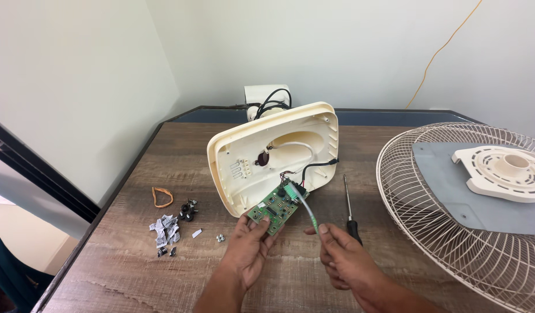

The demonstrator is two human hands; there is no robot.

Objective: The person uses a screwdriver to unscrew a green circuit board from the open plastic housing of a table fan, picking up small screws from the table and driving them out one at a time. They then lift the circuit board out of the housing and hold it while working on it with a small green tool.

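My left hand (247, 243) pinches the green circuit board (274, 206) steady beside the tilted cream fan base (267, 153); my right hand (343, 255) fingers pinch its ribbon cable (309, 211) taut, near the screwdriver (350, 206).

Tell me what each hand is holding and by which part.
Left hand holds the green circuit board by its near edge. Right hand pinches the grey ribbon cable at its free end.

Green circuit board (275, 205) tilted, held before cream housing; grey ribbon cable (307, 210) curving off its connector.
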